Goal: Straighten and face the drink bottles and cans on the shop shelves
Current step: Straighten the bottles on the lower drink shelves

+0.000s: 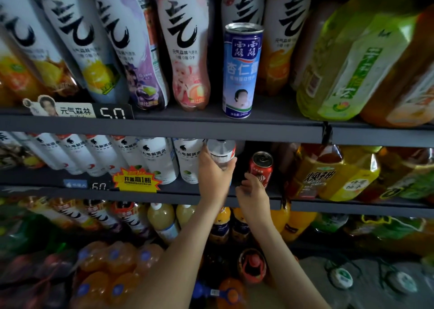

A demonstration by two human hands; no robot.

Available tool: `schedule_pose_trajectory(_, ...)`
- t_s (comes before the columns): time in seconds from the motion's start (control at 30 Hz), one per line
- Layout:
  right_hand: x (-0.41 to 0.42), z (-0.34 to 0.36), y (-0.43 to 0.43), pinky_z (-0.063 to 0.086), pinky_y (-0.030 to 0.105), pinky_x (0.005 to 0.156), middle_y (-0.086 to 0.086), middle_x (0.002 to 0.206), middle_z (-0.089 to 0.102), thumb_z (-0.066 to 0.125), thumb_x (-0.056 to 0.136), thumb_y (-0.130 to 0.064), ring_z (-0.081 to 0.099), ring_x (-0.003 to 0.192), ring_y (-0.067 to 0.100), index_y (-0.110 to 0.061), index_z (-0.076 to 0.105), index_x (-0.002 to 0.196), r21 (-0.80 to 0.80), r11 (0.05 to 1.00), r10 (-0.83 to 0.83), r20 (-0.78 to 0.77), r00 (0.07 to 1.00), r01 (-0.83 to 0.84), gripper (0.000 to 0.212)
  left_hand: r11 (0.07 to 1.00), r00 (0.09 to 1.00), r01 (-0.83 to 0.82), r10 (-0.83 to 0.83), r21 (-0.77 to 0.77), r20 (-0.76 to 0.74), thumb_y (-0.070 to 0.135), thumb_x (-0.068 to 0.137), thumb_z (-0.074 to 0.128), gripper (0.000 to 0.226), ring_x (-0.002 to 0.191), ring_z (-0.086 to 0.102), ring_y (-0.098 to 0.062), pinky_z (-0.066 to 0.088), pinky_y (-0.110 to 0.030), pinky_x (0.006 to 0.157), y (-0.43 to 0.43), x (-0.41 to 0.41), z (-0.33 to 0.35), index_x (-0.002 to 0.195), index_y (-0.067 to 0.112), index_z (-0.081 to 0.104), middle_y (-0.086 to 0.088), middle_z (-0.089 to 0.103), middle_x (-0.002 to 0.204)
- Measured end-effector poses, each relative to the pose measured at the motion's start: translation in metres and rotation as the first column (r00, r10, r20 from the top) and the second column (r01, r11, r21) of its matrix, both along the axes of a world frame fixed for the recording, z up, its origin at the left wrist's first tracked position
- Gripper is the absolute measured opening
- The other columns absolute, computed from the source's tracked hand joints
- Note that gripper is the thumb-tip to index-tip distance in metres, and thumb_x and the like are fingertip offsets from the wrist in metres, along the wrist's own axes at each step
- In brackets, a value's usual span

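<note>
Left hand (212, 177) grips clear bottle (221, 155) at dark shelf (183, 194); right hand (252, 191) slack beside red can (261, 167).

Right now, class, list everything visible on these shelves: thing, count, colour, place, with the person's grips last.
sparkling-water bottles: at least six, white labels, top shelf
blue can: one, blue-white, top shelf front
large bottles: several, green to amber, right side, top and middle shelves
electrolyte bottles: several, white, middle shelf
red can: one, middle shelf
clear bottle: one, middle shelf, held
juice bottles: several, yellow and orange, lower shelf
left grip: round clear bottle
right grip: beside red can, holding nothing
</note>
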State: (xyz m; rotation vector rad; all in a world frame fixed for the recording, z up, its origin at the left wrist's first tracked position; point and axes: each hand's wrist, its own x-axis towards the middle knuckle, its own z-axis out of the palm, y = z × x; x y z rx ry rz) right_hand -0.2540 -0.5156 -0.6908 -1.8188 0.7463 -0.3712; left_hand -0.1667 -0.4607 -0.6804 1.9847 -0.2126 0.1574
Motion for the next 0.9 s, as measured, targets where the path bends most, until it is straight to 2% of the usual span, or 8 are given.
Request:
schedule_pose_trajectory(0.07, 0.0, 0.001, 0.002, 0.035, 0.013, 0.078, 0.008, 0.129, 0.053, 0.054, 0.093, -0.009, 0.048, 0.098, 0.006, -0.011, 0.043, 0.137, -0.015, 1.0, 0.003, -0.024, 1.0, -0.003, 0.045, 1.0, 0.998, 0.018, -0.018, 0.001, -0.062, 0.027, 0.079, 0.075, 0.068, 0.118, 0.052, -0.025, 0.044, -0.025, 0.091, 0.004, -0.008, -0.003, 0.132, 0.0, 0.041, -0.014, 0.05, 0.129)
schedule_pose_trajectory(0.23, 0.0, 0.014, 0.007, 0.035, 0.014, 0.08, 0.008, 0.133, 0.05, 0.053, 0.093, -0.01, 0.046, 0.1, 0.006, -0.009, 0.042, 0.137, -0.044, 0.999, 0.016, -0.068, 0.998, -0.019, 0.045, 0.991, 0.972, 0.127, -0.115, 0.046, -0.207, 0.023, 0.078, 0.071, 0.064, 0.115, 0.054, -0.027, 0.05, -0.045, 0.09, 0.019, -0.021, -0.009, 0.131, 0.008, 0.04, -0.011, 0.053, 0.125)
schedule_pose_trajectory(0.33, -0.01, 0.029, 0.009, 0.037, 0.016, 0.082, 0.01, 0.13, 0.051, 0.053, 0.093, -0.008, 0.048, 0.103, 0.009, -0.008, 0.044, 0.136, -0.066, 0.998, 0.01, -0.08, 0.997, -0.015, 0.044, 0.984, 0.943, 0.176, -0.165, 0.012, -0.289, 0.026, 0.075, 0.069, 0.062, 0.112, 0.058, -0.023, 0.053, -0.04, 0.087, 0.026, -0.037, 0.002, 0.13, 0.016, 0.042, -0.007, 0.057, 0.123)
schedule_pose_trajectory(0.5, -0.053, 0.082, 0.011, 0.037, 0.015, 0.081, 0.008, 0.125, 0.052, 0.057, 0.092, -0.01, 0.048, 0.1, 0.008, -0.01, 0.049, 0.131, -0.078, 0.997, 0.009, -0.119, 0.993, -0.018, 0.04, 0.952, 0.89, 0.293, -0.237, 0.09, -0.39, 0.021, 0.086, 0.066, 0.052, 0.118, 0.053, -0.024, 0.046, -0.035, 0.094, 0.042, -0.083, 0.063, 0.131, 0.009, 0.044, -0.009, 0.053, 0.13)
schedule_pose_trajectory(0.63, -0.099, 0.141, 0.01, 0.035, -0.001, 0.071, 0.005, 0.118, 0.053, 0.058, 0.092, -0.009, 0.05, 0.098, 0.009, -0.009, 0.052, 0.125, -0.123, 0.991, 0.032, -0.127, 0.991, -0.047, 0.034, 0.905, 0.863, 0.406, -0.335, 0.125, -0.38, 0.018, 0.085, 0.068, 0.041, 0.109, 0.058, -0.019, 0.048, -0.032, 0.093, 0.042, -0.112, 0.125, 0.121, 0.009, 0.052, -0.005, 0.061, 0.116)
schedule_pose_trajectory(0.7, -0.125, 0.179, -0.001, 0.035, 0.003, 0.072, 0.001, 0.116, 0.053, 0.058, 0.093, -0.013, 0.052, 0.099, 0.01, -0.011, 0.052, 0.125, -0.18, 0.983, 0.004, -0.12, 0.993, -0.026, 0.033, 0.879, 0.847, 0.462, -0.398, 0.117, -0.352, 0.018, 0.084, 0.07, 0.042, 0.108, 0.06, -0.02, 0.049, -0.035, 0.094, 0.031, -0.129, 0.162, 0.121, 0.01, 0.053, -0.006, 0.063, 0.114)
schedule_pose_trajectory(0.8, -0.161, 0.23, -0.034, 0.038, 0.005, 0.069, -0.005, 0.11, 0.05, 0.057, 0.094, -0.017, 0.053, 0.098, 0.01, -0.015, 0.05, 0.124, -0.23, 0.972, -0.072, -0.096, 0.993, 0.049, 0.031, 0.825, 0.832, 0.537, -0.485, 0.175, -0.269, 0.024, 0.086, 0.068, 0.043, 0.108, 0.058, -0.017, 0.047, -0.03, 0.091, 0.001, -0.155, 0.218, 0.124, 0.013, 0.052, -0.003, 0.061, 0.115)
schedule_pose_trajectory(0.9, -0.198, 0.264, -0.08, 0.038, 0.012, 0.069, -0.001, 0.114, 0.05, 0.056, 0.094, -0.015, 0.048, 0.091, 0.006, -0.015, 0.046, 0.129, -0.274, 0.94, -0.22, -0.038, 0.975, 0.201, 0.036, 0.778, 0.8, 0.596, -0.556, 0.198, -0.224, 0.033, 0.089, 0.064, 0.046, 0.108, 0.057, -0.013, 0.049, -0.028, 0.087, -0.037, -0.184, 0.259, 0.129, 0.02, 0.047, 0.004, 0.058, 0.119)
